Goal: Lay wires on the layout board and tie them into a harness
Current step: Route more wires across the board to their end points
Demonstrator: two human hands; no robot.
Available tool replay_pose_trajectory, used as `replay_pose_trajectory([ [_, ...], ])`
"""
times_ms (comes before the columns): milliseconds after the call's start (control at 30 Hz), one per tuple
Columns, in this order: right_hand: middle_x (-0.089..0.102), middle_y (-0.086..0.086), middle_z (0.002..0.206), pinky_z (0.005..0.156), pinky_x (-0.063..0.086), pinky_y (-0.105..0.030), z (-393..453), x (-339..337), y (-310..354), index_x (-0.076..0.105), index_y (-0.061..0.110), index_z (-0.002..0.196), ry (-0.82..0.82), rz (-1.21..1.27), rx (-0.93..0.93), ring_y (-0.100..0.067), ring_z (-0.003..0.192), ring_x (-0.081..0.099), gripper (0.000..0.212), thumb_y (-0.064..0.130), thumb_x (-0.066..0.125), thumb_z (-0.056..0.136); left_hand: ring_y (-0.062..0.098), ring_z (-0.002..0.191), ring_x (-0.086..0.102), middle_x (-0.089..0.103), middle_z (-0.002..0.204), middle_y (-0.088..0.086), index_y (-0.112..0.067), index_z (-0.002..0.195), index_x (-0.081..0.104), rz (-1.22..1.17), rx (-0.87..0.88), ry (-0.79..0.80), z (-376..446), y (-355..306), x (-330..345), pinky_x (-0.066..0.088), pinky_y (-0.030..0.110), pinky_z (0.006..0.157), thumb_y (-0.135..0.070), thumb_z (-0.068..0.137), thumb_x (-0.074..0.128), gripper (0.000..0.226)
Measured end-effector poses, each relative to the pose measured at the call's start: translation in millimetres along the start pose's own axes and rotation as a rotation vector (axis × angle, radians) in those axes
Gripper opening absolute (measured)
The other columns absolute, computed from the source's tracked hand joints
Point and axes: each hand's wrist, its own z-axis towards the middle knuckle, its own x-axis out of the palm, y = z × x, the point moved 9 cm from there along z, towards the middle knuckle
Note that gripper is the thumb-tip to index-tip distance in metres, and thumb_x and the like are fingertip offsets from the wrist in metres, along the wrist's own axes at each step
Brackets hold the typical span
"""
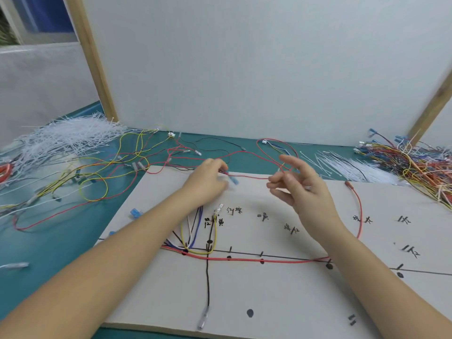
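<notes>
The beige layout board [281, 297] lies in front of me with black lines, dots and handwritten marks. A red wire [244, 259] runs along its main line and curves up to a terminal at the right. Yellow, blue, white and black wires [195, 231] bunch at the left branch. My left hand [208, 179] pinches the blue terminal end of another red wire [252, 177] near the board's far edge. My right hand [300, 187] hovers beside it, fingers loosely spread, with that red wire passing by its fingertips; whether it grips the wire is unclear.
Loose coloured wires [117, 165] sprawl over the teal table at the left. White cable ties [66, 138] are heaped at the far left, more ties [349, 167] at the right, beside a bundle of coloured wires [415, 165]. A white partition [244, 69] stands behind.
</notes>
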Motion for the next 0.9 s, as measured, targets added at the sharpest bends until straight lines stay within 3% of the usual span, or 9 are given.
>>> replay_pose_trajectory([
  [133,0.066,0.002,0.072,0.070,0.054,-0.019,5,-35,4,0.060,0.013,0.104,-0.201,0.209,0.007,-0.011,0.074,0.066,0.026,0.002,0.037,0.099,0.027,0.102,0.056,0.064,0.109,0.013,-0.006,0.103,0.066,0.022,-0.086,-0.030,20,29,-21,0.037,0.029,0.078,-0.016,0.089,0.057,0.020],
  [233,0.066,0.000,0.072,0.068,0.055,-0.018,8,-50,-2,0.060,0.011,0.100,-0.275,0.304,0.051,-0.012,0.071,0.067,0.025,0.003,0.037,0.100,0.027,0.093,0.056,0.066,0.098,0.013,-0.004,0.096,0.067,0.017,-0.076,0.073,26,39,-25,0.038,0.031,0.074,-0.026,0.094,0.052,0.027],
  [333,0.065,-0.002,0.073,0.067,0.055,-0.018,10,-48,-10,0.059,0.012,0.100,-0.259,0.271,0.101,-0.011,0.070,0.067,0.023,0.003,0.038,0.099,0.019,0.089,0.056,0.066,0.096,0.003,-0.012,0.098,0.069,0.082,-0.012,0.125,21,31,-27,0.037,0.026,0.070,-0.026,0.093,0.054,0.021],
  [400,0.065,-0.003,0.073,0.067,0.055,-0.019,11,-44,-14,0.060,0.012,0.100,-0.232,0.253,0.135,-0.012,0.070,0.067,0.022,0.003,0.040,0.099,0.011,0.084,0.060,0.066,0.093,-0.006,-0.021,0.095,0.069,-0.001,0.037,0.175,15,19,-21,0.041,0.021,0.067,-0.021,0.089,0.059,0.013],
  [467,0.066,-0.001,0.072,0.066,0.055,-0.019,11,-41,-17,0.060,0.013,0.100,-0.208,0.234,0.152,-0.013,0.071,0.066,0.023,0.002,0.040,0.098,0.001,0.065,0.063,0.066,0.086,-0.017,-0.030,0.085,0.067,-0.135,0.055,0.231,6,3,-12,0.041,0.009,0.053,-0.022,0.086,0.062,0.009],
  [567,0.066,0.001,0.071,0.066,0.055,-0.020,11,-37,-18,0.060,0.013,0.103,-0.172,0.217,0.159,-0.014,0.071,0.067,0.023,0.002,0.040,0.098,0.003,0.047,0.061,0.066,0.078,-0.017,-0.030,0.079,0.067,-0.153,0.087,0.183,4,-14,-7,0.033,0.005,0.042,-0.026,0.087,0.059,0.012],
  [667,0.067,0.002,0.078,0.066,0.055,-0.021,9,-39,-14,0.059,0.017,0.107,-0.178,0.124,0.139,-0.012,0.072,0.067,0.024,0.000,0.046,0.096,0.009,0.045,0.060,0.066,0.081,-0.010,-0.020,0.086,0.068,-0.197,0.052,0.076,7,-17,-14,0.032,0.007,0.042,-0.026,0.091,0.054,0.016],
  [767,0.064,0.003,0.095,0.072,0.054,-0.021,7,-37,-8,0.056,0.030,0.106,-0.140,-0.158,0.072,-0.007,0.078,0.065,0.033,0.001,0.050,0.093,0.009,0.044,0.058,0.066,0.080,-0.012,-0.025,0.087,0.066,-0.185,0.064,0.049,2,-21,-18,0.039,0.017,0.049,-0.028,0.093,0.050,0.017],
  [900,0.064,-0.002,0.084,0.064,0.054,-0.019,9,-24,-14,0.060,0.024,0.099,-0.064,-0.292,0.086,-0.005,0.062,0.063,0.028,0.000,0.046,0.094,0.017,0.057,0.057,0.065,0.076,-0.004,-0.026,0.091,0.067,0.033,0.084,-0.137,-5,-25,-36,0.048,0.032,0.066,-0.032,0.094,0.048,0.020],
])
